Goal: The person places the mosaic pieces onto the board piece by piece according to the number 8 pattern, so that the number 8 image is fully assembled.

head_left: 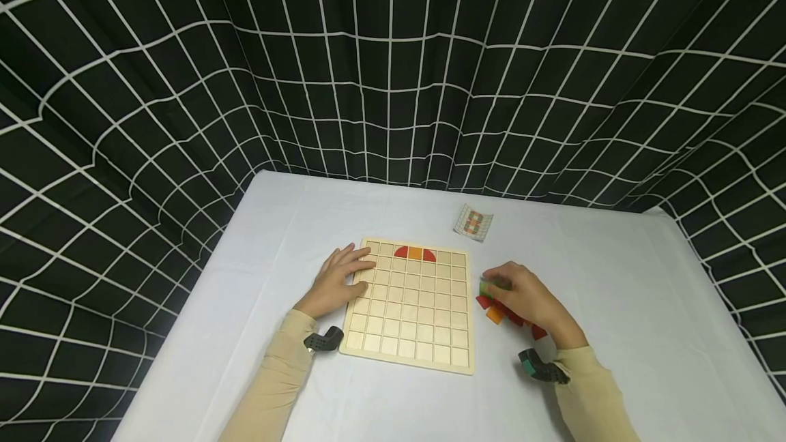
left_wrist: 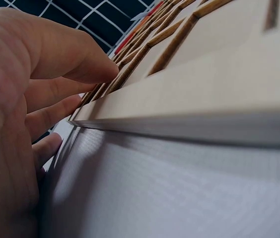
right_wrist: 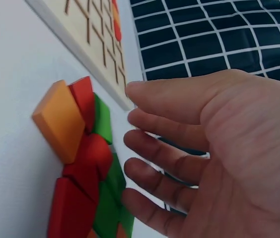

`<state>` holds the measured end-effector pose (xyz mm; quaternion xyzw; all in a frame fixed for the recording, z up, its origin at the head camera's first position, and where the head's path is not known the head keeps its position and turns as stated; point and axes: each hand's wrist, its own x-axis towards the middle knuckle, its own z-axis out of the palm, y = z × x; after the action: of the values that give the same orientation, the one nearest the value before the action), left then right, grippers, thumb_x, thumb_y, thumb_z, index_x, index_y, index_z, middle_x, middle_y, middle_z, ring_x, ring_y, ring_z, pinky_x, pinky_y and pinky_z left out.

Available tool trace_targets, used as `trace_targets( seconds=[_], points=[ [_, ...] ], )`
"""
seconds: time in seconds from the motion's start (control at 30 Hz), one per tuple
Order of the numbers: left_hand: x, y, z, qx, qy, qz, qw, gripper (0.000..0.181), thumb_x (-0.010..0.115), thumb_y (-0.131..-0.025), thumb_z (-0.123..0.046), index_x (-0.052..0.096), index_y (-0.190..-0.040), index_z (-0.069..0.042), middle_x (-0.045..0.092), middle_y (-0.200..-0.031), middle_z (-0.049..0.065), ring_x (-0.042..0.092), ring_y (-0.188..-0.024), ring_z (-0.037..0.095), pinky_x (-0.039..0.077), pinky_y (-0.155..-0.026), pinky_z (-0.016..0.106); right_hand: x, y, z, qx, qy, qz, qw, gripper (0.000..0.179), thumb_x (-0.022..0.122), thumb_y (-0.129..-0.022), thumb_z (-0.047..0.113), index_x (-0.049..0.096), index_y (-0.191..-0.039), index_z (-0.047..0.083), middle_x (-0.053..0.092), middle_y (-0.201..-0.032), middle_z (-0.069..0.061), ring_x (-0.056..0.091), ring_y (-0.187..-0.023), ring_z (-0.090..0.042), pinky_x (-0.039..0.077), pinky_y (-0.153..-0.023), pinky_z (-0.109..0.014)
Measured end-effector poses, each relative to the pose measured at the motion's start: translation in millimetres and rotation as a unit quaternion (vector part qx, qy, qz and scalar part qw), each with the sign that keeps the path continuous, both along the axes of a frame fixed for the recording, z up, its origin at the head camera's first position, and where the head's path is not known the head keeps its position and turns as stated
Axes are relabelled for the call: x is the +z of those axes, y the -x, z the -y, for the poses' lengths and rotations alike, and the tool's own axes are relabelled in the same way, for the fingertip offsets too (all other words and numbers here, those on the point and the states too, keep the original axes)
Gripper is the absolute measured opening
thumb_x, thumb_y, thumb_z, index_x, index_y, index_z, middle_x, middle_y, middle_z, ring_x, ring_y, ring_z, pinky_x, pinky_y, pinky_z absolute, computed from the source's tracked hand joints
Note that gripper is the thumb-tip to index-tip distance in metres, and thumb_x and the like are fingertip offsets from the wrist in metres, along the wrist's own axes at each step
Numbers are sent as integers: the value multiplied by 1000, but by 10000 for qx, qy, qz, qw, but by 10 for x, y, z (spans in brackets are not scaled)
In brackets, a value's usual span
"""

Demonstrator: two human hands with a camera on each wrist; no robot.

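Note:
A wooden grid board (head_left: pixel 408 312) lies flat on the table, with a red quarter-round piece (head_left: pixel 401 252), an orange square (head_left: pixel 415 253) and another red quarter-round (head_left: pixel 429 255) set in its far row. My left hand (head_left: pixel 334 285) rests at the board's left edge, fingers spread over the rim, thumb (left_wrist: pixel 80 59) by the outer cells. Right of the board, my right hand (head_left: pixel 525 295) hovers beside a pile of wooden blocks. Its fingers are loosely bent with nothing between them. The pile has an orange block (right_wrist: pixel 60 121), red blocks (right_wrist: pixel 70 210) and green blocks (right_wrist: pixel 102 119), partly hidden by the hand in the head view.
A small paper card (head_left: pixel 473 222) with a coloured pattern on a grid lies behind the board, to the right. White cloth (head_left: pixel 295 224) covers the table. Black curtains with white grid lines (head_left: pixel 393 74) stand around its back and sides.

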<state>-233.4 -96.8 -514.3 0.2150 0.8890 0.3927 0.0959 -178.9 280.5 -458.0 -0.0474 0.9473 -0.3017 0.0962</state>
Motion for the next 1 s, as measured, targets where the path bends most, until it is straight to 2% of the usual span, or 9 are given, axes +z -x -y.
trace_targets(
  seconds=[0.1,0.23,0.53,0.73,0.8,0.93,1.0],
  points=[
    [-9,4,-3,10,17,-7,10000,45,67,-93,-21,63,-137,-14,39,-163,0,15,-160,27,-1,-132,50,-24,-10,10,-23,-208,121,9997,33,70,-95,22,71,-122,3,68,-113,-13,58,-100,-26,55,-84,-41],
    [-24,9,-6,20,42,-21,10000,45,68,-93,-21,63,-137,-14,39,-163,-1,14,-160,26,-1,-132,50,-53,-22,17,-57,-472,168,9987,33,72,-93,21,72,-122,6,67,-107,-9,53,-99,-24,46,-77,-30],
    [-28,10,-1,-4,-4,-72,10000,45,68,-92,-21,64,-136,-14,40,-163,0,15,-159,27,-1,-132,49,-91,-24,15,-76,-574,-101,9983,26,75,-90,17,72,-113,6,65,-103,-8,51,-99,-25,44,-76,-29],
    [-23,8,-1,-5,19,-60,10000,45,67,-92,-22,63,-137,-16,40,-163,-2,15,-160,26,-1,-132,49,-95,-4,7,-140,-331,-139,9993,11,72,-92,15,67,-99,10,62,-90,-3,51,-92,-22,42,-73,-28],
    [-25,9,-3,-6,5,-36,10000,45,67,-92,-22,63,-137,-16,40,-163,-2,14,-160,26,-1,-132,49,-78,8,-7,-81,-165,-156,9997,11,69,-94,12,67,-103,8,62,-89,-4,52,-90,-22,43,-73,-30],
    [-31,12,-2,10,-5,-16,10000,45,67,-92,-22,63,-137,-16,40,-163,-3,14,-160,25,-1,-132,49,-8,39,-19,-59,64,-228,9997,24,61,-98,10,67,-121,4,67,-106,-13,55,-91,-24,53,-80,-36],
    [-33,12,3,19,16,-29,10000,45,67,-92,-22,63,-137,-16,40,-163,-2,15,-160,26,-1,-132,50,46,57,-15,-61,120,-243,9996,28,59,-100,11,67,-125,3,68,-110,-15,56,-90,-24,55,-78,-36]
  ],
)
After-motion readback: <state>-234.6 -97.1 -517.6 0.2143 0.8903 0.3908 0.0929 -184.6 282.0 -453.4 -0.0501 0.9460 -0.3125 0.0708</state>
